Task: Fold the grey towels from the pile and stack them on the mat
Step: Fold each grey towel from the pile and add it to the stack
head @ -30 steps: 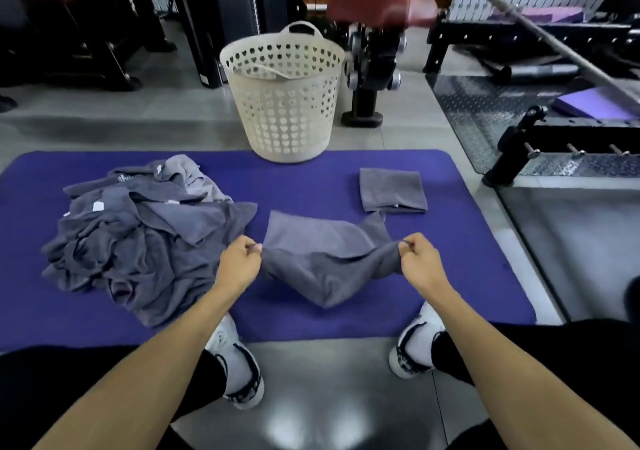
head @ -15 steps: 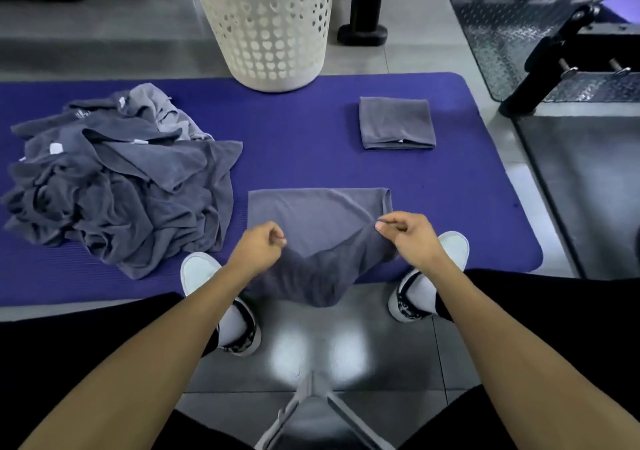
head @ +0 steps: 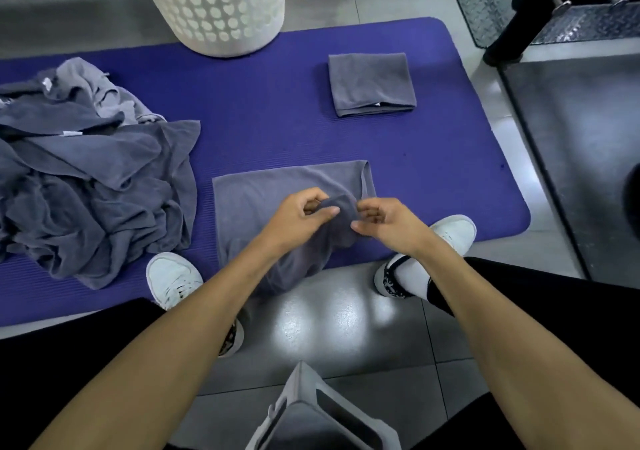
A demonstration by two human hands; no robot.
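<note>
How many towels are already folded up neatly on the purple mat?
1. The folded towel lies at the mat's far right. Another towel is mid-fold in both hands; the pile on the left is unfolded.

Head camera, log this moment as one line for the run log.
step: folding towel | left hand: pinches its edge | right hand: pinches its edge | folded towel: on mat | pile: unfolded
</note>
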